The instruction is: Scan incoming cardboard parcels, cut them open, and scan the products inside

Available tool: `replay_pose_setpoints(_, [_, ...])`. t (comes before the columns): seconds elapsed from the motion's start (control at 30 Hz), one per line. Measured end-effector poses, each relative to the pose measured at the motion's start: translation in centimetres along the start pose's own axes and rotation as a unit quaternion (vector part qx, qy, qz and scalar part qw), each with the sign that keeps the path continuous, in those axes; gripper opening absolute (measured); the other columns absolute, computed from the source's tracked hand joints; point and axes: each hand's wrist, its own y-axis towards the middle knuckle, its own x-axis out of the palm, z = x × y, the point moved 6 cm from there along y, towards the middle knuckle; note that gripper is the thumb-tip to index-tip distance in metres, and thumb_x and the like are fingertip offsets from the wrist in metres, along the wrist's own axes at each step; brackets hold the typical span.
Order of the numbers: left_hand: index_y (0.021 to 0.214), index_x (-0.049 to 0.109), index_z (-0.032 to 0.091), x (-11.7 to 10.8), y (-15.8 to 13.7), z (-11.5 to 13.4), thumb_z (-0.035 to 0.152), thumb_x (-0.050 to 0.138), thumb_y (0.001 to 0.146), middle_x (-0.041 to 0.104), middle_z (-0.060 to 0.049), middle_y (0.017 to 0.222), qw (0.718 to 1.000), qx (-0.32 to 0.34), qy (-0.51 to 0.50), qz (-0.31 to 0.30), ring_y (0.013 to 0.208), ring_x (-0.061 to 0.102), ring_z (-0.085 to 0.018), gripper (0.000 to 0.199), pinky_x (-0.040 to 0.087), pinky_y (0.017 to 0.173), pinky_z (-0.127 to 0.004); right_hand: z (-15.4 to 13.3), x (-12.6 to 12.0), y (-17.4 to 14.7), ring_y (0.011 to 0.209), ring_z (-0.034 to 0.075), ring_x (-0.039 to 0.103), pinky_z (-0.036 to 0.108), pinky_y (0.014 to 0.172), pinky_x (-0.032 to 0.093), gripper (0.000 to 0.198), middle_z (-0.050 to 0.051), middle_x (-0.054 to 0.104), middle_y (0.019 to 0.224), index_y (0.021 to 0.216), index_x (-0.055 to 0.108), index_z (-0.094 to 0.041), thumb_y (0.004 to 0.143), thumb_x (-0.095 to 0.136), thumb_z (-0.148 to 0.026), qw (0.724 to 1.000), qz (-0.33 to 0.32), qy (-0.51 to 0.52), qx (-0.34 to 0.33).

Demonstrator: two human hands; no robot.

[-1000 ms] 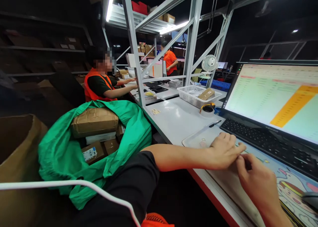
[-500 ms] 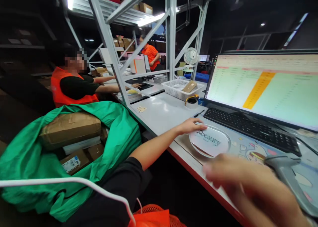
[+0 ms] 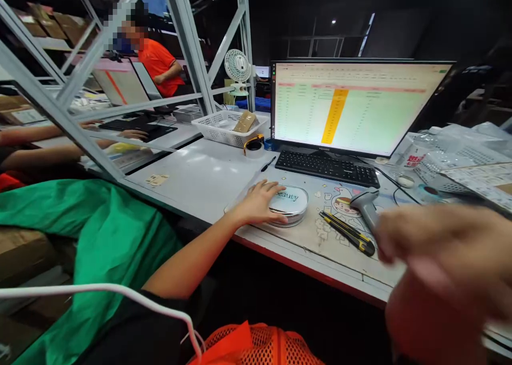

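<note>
Round tin [image 3: 291, 205]: flat, disc-shaped, pale lid with dark lettering partly hidden, shiny rim; lying on the worn mat at the front edge of the table, between the keyboard and the table's red edge.
Table [image 3: 200, 173]: white, smooth, slightly glossy top, red strip along the near edge.
Green sack [image 3: 100, 237]: soft, crumpled cloth, bright green, beside the table on the left.
Monitor [image 3: 352, 106]: wide, flat, black frame, pale green sheet with an orange column on screen.
Keyboard [image 3: 326, 168]: black, long, low, just below the monitor.
Basket [image 3: 224, 133]: white plastic, rectangular, latticed walls, small brown packet inside.
Right hand [image 3: 444, 258]: close to the camera, heavily blurred, above the table's near right edge; grip cannot be told.
Left hand [image 3: 260, 202]: palm down, fingers loosely spread, resting on the left part of the tin's lid, not closed around it.
Scanner [image 3: 367, 205]: grey plastic, pistol-shaped, lying on the mat just right of the tin.
Knife [image 3: 347, 233]: slim, yellow and black, lying flat near the scanner's handle.
Tape roll [image 3: 253, 145]: small ring, dark and yellow, near the basket.
</note>
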Motion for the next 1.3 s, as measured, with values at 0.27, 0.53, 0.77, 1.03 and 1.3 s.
replay_pose_setpoints(0.27, [0.157,0.064,0.022,2.2,0.3,-2.5,0.059,0.084,0.091,0.053,-0.01,0.166,0.993,0.021,-0.026,0.112,0.161,0.038,-0.042,0.078,0.032,0.135,-0.058,18.4,5.4,7.6,0.063,0.016,0.064,0.027,0.05,0.052,0.024,0.0,0.067,0.076,0.089,0.062,-0.023,0.074,0.066,-0.041,0.956,0.207,0.064,0.198])
replay_pose_setpoints(0.53, [0.139,0.076,0.017,2.2,1.1,-3.0,0.053,0.066,0.106,0.073,-0.01,0.142,0.965,0.062,-0.138,0.214,0.141,0.066,-0.03,0.05,0.036,0.134,-0.051,19.3,11.0,3.9,0.084,0.027,0.075,0.042,0.078,0.059,0.07,0.012,0.081,0.117,0.136,0.053,-0.026,0.081,0.078,-0.06,0.977,-0.017,-0.065,0.203])
replay_pose_setpoints(0.77, [0.152,0.068,0.027,2.9,0.2,-1.1,0.055,0.085,0.094,0.059,-0.008,0.16,0.977,-0.061,-0.064,0.192,0.159,0.044,-0.037,0.067,0.04,0.133,-0.055,22.6,10.8,4.5,0.093,0.032,0.077,0.045,0.085,0.06,0.07,0.012,0.082,0.107,0.129,0.063,-0.022,0.079,0.074,-0.07,0.963,0.037,-0.101,0.249])
replay_pose_setpoints(1.03, [0.152,0.068,0.03,4.3,-2.6,1.7,0.07,0.084,0.089,0.056,-0.011,0.163,0.957,-0.056,-0.04,0.282,0.162,0.036,-0.043,0.076,0.027,0.132,-0.075,21.9,11.5,4.6,0.125,0.037,0.072,0.052,0.116,0.054,0.061,0.014,0.079,0.129,0.126,0.075,-0.02,0.077,0.079,-0.056,0.984,0.019,0.006,0.179])
replay_pose_setpoints(1.3, [0.147,0.071,0.03,2.9,-2.4,2.8,0.066,0.092,0.082,0.059,-0.008,0.16,0.956,-0.025,-0.047,0.288,0.157,0.043,-0.042,0.077,0.013,0.133,-0.08,22.5,11.0,3.9,0.146,0.039,0.059,0.056,0.126,0.046,0.06,0.012,0.073,0.146,0.134,0.077,-0.026,0.087,0.074,-0.062,0.977,0.044,0.018,0.207])
